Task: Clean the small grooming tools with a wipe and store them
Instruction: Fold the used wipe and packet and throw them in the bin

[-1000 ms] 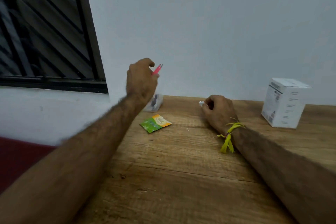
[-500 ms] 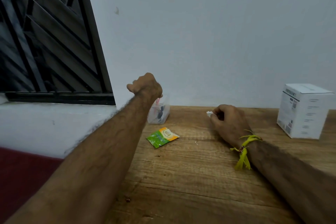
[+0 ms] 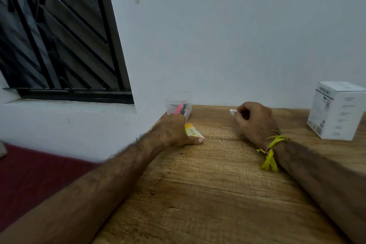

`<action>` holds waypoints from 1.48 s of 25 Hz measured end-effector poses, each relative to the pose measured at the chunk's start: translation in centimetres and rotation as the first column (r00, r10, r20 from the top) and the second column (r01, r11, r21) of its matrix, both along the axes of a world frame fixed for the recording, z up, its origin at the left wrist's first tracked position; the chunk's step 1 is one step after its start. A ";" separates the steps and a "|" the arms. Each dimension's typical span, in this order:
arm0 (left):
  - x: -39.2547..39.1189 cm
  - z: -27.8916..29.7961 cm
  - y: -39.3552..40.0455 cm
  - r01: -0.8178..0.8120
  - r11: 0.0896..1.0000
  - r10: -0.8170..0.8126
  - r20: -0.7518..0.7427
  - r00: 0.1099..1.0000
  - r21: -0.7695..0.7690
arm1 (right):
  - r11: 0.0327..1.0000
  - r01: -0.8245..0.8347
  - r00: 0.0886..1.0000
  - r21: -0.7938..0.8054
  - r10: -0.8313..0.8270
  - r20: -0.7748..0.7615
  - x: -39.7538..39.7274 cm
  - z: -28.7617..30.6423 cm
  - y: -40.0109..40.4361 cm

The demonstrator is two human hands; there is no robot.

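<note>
Left hand [image 3: 176, 131] lowered onto sachet [image 3: 193, 132], grip unclear; pink tool [image 3: 179, 109] upright in container [image 3: 178, 107]; right hand [image 3: 255, 123] pinching wipe [image 3: 232, 112]

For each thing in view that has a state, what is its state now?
Left hand: on the packet, grip hidden.
Right hand: pinches the wipe.
Case: stands by the wall, pink tool inside.
Packet: flat, partly covered.
Box: closed, upright.
</note>
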State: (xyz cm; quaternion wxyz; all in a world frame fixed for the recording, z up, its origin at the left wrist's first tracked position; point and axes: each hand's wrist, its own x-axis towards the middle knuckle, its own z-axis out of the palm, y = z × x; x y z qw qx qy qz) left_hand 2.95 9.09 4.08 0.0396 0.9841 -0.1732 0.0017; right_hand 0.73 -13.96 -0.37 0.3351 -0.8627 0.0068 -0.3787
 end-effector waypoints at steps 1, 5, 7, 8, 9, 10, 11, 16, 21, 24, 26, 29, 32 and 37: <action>-0.1 -0.1 -0.1 0.020 1.000 -0.020 0.008 1.000 -0.019 | 1.000 -0.011 1.000 -0.019 0.011 0.009 -0.2 -0.1 0.0; -1.3 -1.3 -0.1 0.086 0.969 -0.071 0.072 0.995 -0.231 | 0.996 -0.064 0.997 -0.056 0.067 0.046 -1.0 0.2 0.8; -1.9 -2.0 -0.2 0.187 0.941 -0.144 0.166 0.976 -0.283 | 0.997 -0.078 0.992 0.018 0.076 0.097 -1.4 0.7 1.5; -2.2 -2.2 -0.4 0.230 0.929 -0.175 0.203 0.963 -0.289 | 0.994 -0.085 0.990 0.076 0.075 0.120 -1.5 1.0 1.9; -2.5 -2.4 -0.7 0.260 0.921 -0.198 0.228 0.953 -0.289 | 0.986 -0.096 0.988 0.138 0.078 0.131 -1.6 1.2 2.4; -2.7 -2.4 -1.1 0.282 0.916 -0.216 0.242 0.946 -0.284 | 0.975 -0.111 0.988 0.194 0.086 0.131 -1.6 1.3 2.8; -2.9 -2.5 -1.4 0.297 0.912 -0.229 0.250 0.941 -0.283 | 0.963 -0.126 0.987 0.240 0.098 0.125 -1.7 1.4 3.3; -2.9 -2.7 -1.4 0.350 0.843 -0.233 0.308 0.922 -0.409 | 0.877 -0.196 0.980 0.439 0.179 0.081 -1.8 0.8 3.8; -2.5 -2.9 -1.3 0.327 0.795 -0.172 0.328 0.929 -0.510 | 0.608 -0.273 0.914 0.746 0.405 0.004 -1.9 1.1 3.6; -2.3 -2.8 -1.2 0.329 0.807 -0.187 0.316 0.930 -0.491 | 0.560 -0.302 0.873 0.772 0.488 -0.012 -1.7 1.2 3.3; -2.2 -2.7 -1.1 0.320 0.801 -0.175 0.314 0.933 -0.505 | 0.585 -0.316 0.860 0.747 0.510 -0.036 -1.7 1.2 3.4; -2.2 -2.8 -1.0 0.309 0.793 -0.148 0.325 0.934 -0.525 | 0.686 -0.321 0.864 0.653 0.494 -0.094 -1.8 1.0 3.7; -2.5 -2.7 -1.2 0.302 0.818 -0.154 0.319 0.935 -0.490 | 0.754 -0.305 0.875 0.582 0.463 -0.141 -2.0 1.2 3.6; -2.5 -2.6 -1.4 0.301 0.844 -0.172 0.308 0.936 -0.444 | 0.835 -0.300 0.852 0.461 0.452 -0.264 -2.0 1.3 3.1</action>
